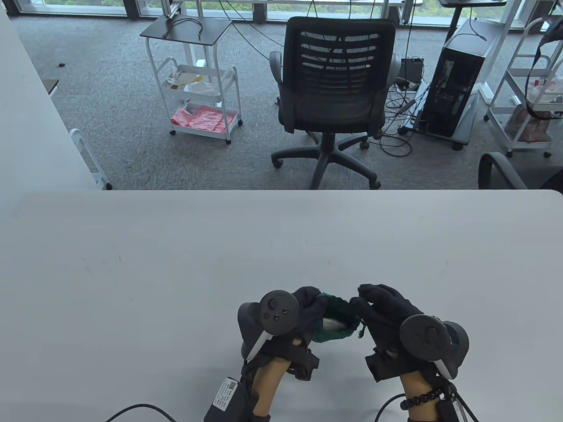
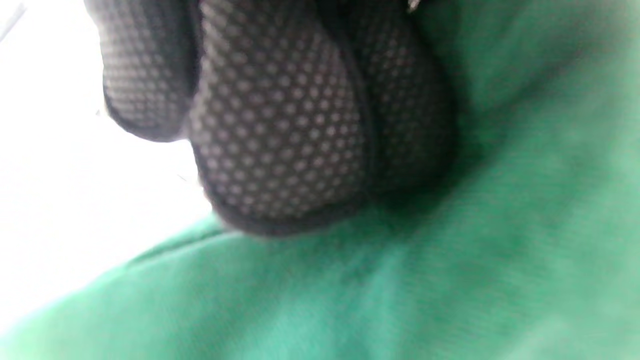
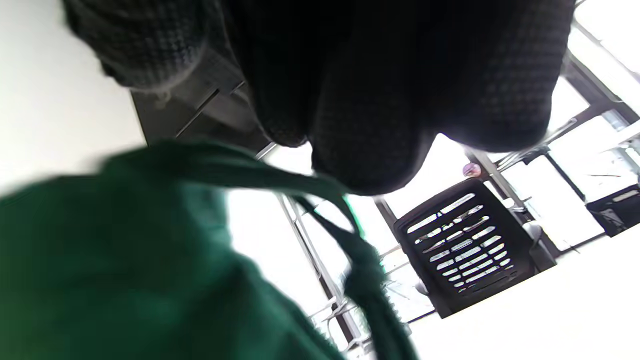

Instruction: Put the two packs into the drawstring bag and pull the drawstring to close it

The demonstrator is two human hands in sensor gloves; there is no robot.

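1. Table [image 1: 176,272]: white, fills the lower half of the table view. Both gloved hands come in at 6 o'clock, close together.
2. Bag [image 1: 336,323]: dark green cloth, sits at about 6 o'clock on the table, near the front edge, between the two hands. Its mouth is open and faces up.
3. Pack [image 1: 333,325]: a pale, whitish shape shows inside the bag's mouth. Only one such shape can be made out; whether a second lies with it cannot be told.
4. Left hand [image 1: 303,314]: at 9 o'clock of the bag, touching it. Fingers curl over the bag's left rim and grasp the cloth. In the left wrist view the dotted fingertips [image 2: 280,135] press into green fabric [image 2: 450,260] that fills most of the frame.
5. Right hand [image 1: 382,314]: at 3 o'clock of the bag. Fingers are bent and pinch the right rim at its upper edge.
6. Drawstring [image 3: 370,280]: in the right wrist view a thin green cord runs down from under the dark fingers [image 3: 370,130], beside the bulk of the bag [image 3: 125,280]. In the table view a short tassel end [image 1: 361,332] hangs at the bag's right side, just under the right hand.
7. Beyond the table, at 12 o'clock: a black mesh chair [image 1: 336,88] on grey carpet. At 10 o'clock, a white cart [image 1: 198,88]. At 2 o'clock, a black computer tower [image 1: 457,83].
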